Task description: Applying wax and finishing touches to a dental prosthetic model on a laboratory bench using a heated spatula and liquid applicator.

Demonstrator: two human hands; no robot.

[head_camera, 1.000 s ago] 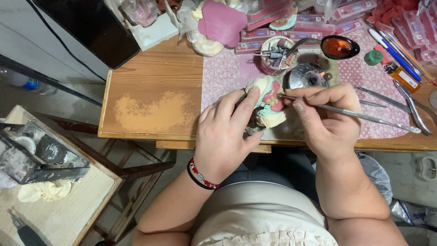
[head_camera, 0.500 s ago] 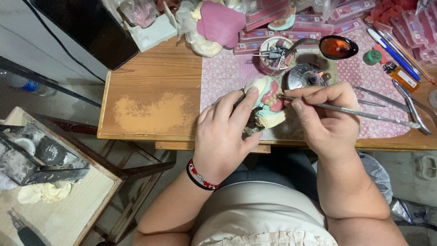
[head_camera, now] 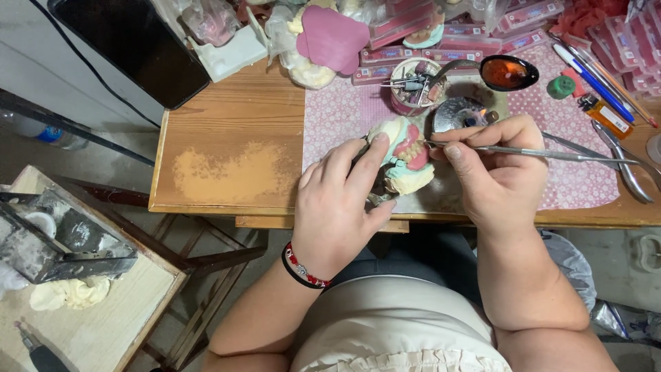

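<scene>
Wooden bench (head_camera: 227, 124): left fingers (head_camera: 368, 160) grip denture model (head_camera: 406, 155); right fingers (head_camera: 458, 155) alongside.

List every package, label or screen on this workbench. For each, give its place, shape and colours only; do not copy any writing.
Dark screen: far left corner of the wooden table, flat black rectangle, switched off.
Pink flat boxes: stacked along the back edge, long and thin with clear lids.
More pink boxes: far right corner, small, rectangular.
Small orange bottle: right, on the pink mat, with a black cap.
Plastic bottle: left, below the table, with a blue label.
</scene>
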